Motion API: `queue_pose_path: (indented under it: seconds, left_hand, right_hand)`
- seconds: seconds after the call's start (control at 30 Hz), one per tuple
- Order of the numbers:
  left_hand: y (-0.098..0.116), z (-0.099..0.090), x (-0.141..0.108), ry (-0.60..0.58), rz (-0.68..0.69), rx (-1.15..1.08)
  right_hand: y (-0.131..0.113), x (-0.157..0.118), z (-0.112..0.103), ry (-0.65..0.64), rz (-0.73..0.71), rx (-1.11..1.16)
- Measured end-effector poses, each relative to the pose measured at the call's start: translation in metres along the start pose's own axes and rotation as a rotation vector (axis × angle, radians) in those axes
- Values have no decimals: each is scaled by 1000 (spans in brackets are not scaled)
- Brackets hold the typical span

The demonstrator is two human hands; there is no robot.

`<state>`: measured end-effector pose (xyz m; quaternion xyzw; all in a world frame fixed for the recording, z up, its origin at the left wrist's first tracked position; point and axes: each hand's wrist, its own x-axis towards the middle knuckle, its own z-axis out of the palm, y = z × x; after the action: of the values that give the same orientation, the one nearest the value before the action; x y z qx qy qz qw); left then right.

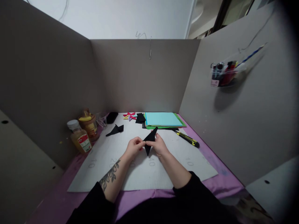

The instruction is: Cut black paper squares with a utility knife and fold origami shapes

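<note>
Both my hands meet over the middle of a grey cutting mat (98, 174) and pinch a folded black paper piece (150, 139) with pointed tips. My left hand (134, 147) grips its left edge with fingertips. My right hand (159, 145) holds its right side, thumb on top. The piece is lifted slightly above the mat and tilted, one tip pointing up and right, another down.
Another folded black piece (115, 130) lies on the mat at the back left. A stack of coloured paper (163, 119), a small colourful star (130, 116), a yellow-black utility knife (187, 138), and two bottles (80, 137) at the left. Cardboard walls enclose the desk; a pen holder (225, 74) hangs on the right wall.
</note>
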<state>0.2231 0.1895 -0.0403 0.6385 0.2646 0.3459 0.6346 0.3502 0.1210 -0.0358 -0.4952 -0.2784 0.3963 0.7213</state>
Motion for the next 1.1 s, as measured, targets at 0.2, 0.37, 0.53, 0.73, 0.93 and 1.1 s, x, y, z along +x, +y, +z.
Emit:
queue_pose_path:
  seconds: [0.2,0.37,0.53,0.73,0.93,1.1]
  left_hand:
    - [2,1,-2,11,2,35]
    - [2,1,-3,-9,-10,34]
    - [0,2,-1,-19,3,52]
    - [-3,1,-2,-56,6,41]
    - [-1,0,-2,-74,1,59]
    - [3,2,-2,-71,-3,72]
  right_hand:
    - [3,4,-1,-37,-25,-8]
    - [3,4,-4,-16,-11,2]
    - [4,6,-2,34,39,36]
    - [4,6,-2,69,60,54]
    - [1,6,-5,36,75,68]
    - [4,8,-3,102,73,74]
